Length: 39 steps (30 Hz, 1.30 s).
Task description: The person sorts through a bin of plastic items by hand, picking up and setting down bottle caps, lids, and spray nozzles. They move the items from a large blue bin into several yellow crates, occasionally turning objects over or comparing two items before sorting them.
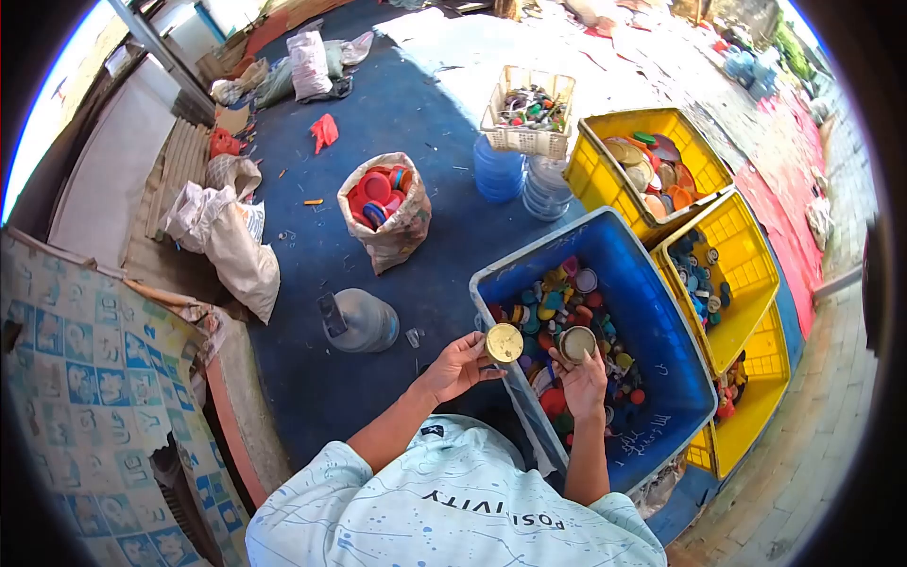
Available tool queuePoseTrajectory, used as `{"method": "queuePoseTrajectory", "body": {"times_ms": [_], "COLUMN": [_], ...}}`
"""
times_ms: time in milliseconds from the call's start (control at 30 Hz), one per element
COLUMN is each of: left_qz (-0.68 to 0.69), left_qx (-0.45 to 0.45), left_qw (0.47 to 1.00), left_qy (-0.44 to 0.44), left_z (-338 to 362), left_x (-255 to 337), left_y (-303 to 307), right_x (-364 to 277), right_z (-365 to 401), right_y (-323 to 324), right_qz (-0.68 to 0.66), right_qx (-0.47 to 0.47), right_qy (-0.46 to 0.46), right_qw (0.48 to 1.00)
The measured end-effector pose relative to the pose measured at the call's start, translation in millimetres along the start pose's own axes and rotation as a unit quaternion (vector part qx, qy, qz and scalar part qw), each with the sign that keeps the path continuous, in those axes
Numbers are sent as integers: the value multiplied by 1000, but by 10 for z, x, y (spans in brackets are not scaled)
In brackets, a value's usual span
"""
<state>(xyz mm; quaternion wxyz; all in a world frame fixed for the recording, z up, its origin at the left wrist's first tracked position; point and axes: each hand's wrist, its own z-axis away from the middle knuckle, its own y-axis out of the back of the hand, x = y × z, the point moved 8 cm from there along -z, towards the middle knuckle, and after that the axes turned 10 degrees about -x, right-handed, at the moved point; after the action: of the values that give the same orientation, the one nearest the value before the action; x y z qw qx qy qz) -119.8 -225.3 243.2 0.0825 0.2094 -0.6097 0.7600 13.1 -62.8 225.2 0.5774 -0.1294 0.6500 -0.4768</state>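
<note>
My left hand (451,370) pinches a round yellowish lid (504,343) at the near left rim of the blue crate (652,340). Over the crate, my right hand (583,380) has its fingers closed on a second round lid (576,344), darker and greyish with a raised rim. The two lids are apart, side by side. Beneath them, many mixed plastic caps (556,300) in red, blue, green, yellow and white lie in the blue crate. My hands and the lids hide part of this heap.
Yellow crates (742,274) holding sorted caps stand along the right. Beyond the blue crate, a cream basket (531,132) rests on big water bottles (498,170). A sack of red lids (385,213) and a large bottle (361,321) stand on the blue floor, with white sacks (227,241) at left.
</note>
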Motion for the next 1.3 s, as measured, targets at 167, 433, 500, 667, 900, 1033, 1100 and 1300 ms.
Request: {"method": "queuePoseTrajectory", "body": {"times_ms": [167, 433, 500, 667, 900, 1033, 1100, 1300], "left_qz": [43, 9, 36, -113, -54, -13, -12, -40], "left_qx": [-66, 1, 22, 95, 85, 84, 83, 75], "left_qw": [996, 999, 998, 989, 995, 996, 996, 995], "left_qy": [-31, -52, -39, -33, -6, 8, 18, 61], "left_z": [409, 1276, 1445, 1445, 815, 272, -77, -1335], "left_x": [379, 1541, 1869, 2385, 2699, 2792, 2896, 3396], "left_y": [350, 1131, 1203, 1564, 1896, 2142, 2226, 2208], "right_x": [707, 2072, 2340, 2591, 2479, 2353, 2296, 1640], "right_z": [-241, -840, -994, -1371, -1983, -2472, -2778, -3767], "right_y": [-1032, -1981, -2145, -2507, -2429, -2135, -1890, -1594], "right_qz": [-27, 64, 73, 72, 33, -3, -18, -33], "right_qx": [-36, 16, 16, 8, 26, 47, 57, 56], "right_qy": [-36, -73, -80, -112, -99, -84, -71, 9], "right_qw": [998, 995, 994, 991, 994, 995, 996, 998]}}
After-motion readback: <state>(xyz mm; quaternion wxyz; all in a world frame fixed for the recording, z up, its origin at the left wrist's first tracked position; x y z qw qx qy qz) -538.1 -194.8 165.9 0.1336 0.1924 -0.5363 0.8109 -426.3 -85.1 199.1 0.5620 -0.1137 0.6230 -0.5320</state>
